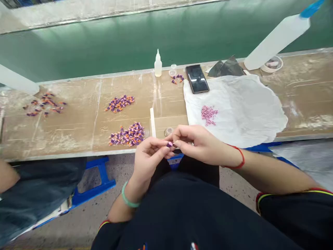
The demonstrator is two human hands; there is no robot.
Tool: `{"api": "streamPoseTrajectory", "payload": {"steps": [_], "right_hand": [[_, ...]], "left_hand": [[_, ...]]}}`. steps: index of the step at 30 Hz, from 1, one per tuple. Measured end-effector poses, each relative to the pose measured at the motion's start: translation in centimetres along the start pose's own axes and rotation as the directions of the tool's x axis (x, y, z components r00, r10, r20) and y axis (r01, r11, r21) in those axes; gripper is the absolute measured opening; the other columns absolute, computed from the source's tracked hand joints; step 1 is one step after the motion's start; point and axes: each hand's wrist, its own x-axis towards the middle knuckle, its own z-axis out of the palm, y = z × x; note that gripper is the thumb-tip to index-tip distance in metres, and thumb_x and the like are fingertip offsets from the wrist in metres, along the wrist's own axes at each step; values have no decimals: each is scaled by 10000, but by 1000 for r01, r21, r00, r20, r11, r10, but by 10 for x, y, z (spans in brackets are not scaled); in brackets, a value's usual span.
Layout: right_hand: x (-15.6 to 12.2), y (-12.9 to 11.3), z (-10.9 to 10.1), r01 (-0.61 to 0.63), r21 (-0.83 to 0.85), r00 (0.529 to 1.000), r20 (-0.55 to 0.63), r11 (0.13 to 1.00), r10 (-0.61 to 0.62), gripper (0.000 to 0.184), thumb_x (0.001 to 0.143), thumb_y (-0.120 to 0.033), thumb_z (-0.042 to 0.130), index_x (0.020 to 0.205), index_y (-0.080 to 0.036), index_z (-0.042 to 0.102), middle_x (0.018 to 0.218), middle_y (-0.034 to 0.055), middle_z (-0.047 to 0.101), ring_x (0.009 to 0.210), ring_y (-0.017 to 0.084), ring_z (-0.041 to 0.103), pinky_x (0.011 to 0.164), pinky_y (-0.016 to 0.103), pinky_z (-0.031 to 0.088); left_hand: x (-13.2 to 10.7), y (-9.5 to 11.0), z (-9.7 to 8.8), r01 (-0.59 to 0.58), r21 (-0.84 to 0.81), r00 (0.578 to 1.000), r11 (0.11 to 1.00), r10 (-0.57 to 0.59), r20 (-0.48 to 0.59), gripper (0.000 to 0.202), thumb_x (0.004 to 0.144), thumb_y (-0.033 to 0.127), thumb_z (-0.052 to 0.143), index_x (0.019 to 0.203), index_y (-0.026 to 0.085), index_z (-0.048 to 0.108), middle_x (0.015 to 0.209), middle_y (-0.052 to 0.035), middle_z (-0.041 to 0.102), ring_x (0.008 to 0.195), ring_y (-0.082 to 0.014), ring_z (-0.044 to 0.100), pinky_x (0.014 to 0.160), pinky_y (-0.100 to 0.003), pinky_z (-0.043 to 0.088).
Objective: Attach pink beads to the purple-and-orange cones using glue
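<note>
My left hand (151, 156) pinches a small purple and pink piece (169, 144) between thumb and fingertips, just past the table's near edge. Close against that piece are the fingertips of my right hand (196, 142), also closed in a pinch. A dark object (177, 151) shows under the right fingers, too covered to name. Left of my hands lies a pile of purple, orange and pink pieces (128, 134), with another such pile (119, 103) behind it. A small round pot (168, 131) and a white strip (152, 122) lie just beyond my fingers.
A white cloth (241, 107) bears tiny pink bits (208, 114) and a phone (197, 79). At the back stand a small dropper bottle (158, 64) and a tall white bottle (278, 41); a tape roll (272, 65) lies nearby. More pieces (45, 104) lie near another person's arm (7, 175).
</note>
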Motion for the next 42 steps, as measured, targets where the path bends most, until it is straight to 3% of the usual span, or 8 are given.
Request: {"api": "streamPoseTrajectory", "payload": {"steps": [7, 13, 28, 35, 39, 42], "right_hand": [[-3, -3, -1, 13, -100, 1000, -2, 995, -13, 147, 875, -161, 501, 749, -221, 453, 768, 22, 692, 696, 122, 615, 576, 212, 446], [-2, -5, 1, 85, -191, 996, -21, 978, -91, 163, 869, -166, 500, 732, -220, 430, 701, -1, 631, 639, 107, 582, 543, 200, 408], [-6, -6, 4, 141, -296, 986, -47, 945, -162, 202, 872, -116, 478, 724, -222, 390, 788, 20, 698, 618, 93, 577, 563, 199, 422], [-4, -2, 6, 131, -333, 985, -64, 934, -161, 167, 876, -134, 467, 735, -217, 430, 780, 27, 701, 618, 105, 592, 571, 216, 449], [-2, 9, 1, 37, -333, 994, -85, 942, -69, 96, 910, -199, 490, 826, -207, 536, 860, 53, 740, 721, 154, 690, 623, 254, 522], [-6, 24, -12, -70, -312, 979, -202, 947, 6, 134, 934, -304, 520, 987, -210, 599, 1065, 94, 757, 954, 223, 734, 724, 307, 588]], "left_hand": [[-1, 0, 2, 2, 32, 1000, 999, -2, -15, 257, 693, 351, 894, 768, 169, 731, 686, -28, 779, 535, -142, 728, 513, -182, 596], [-2, 3, 4, -12, -3, 1000, 1000, 12, -18, 202, 699, 306, 894, 765, 179, 751, 685, -22, 784, 545, -134, 734, 517, -160, 592], [-3, 2, 4, -19, -19, 1000, 1000, 18, -23, 136, 726, 260, 878, 780, 195, 771, 706, -18, 791, 567, -124, 742, 537, -147, 596], [-2, 0, 8, 19, 34, 998, 999, -17, -53, 246, 691, 356, 892, 758, 178, 737, 692, -29, 780, 544, -138, 724, 532, -196, 597], [9, -1, -9, 71, 184, 996, 980, -58, -75, 302, 708, 414, 852, 784, 163, 703, 675, -41, 760, 542, -142, 699, 526, -222, 568], [25, 6, -44, 131, 408, 988, 904, -83, -134, 292, 715, 403, 807, 810, 153, 690, 651, -37, 731, 539, -137, 654, 522, -233, 521]]}}
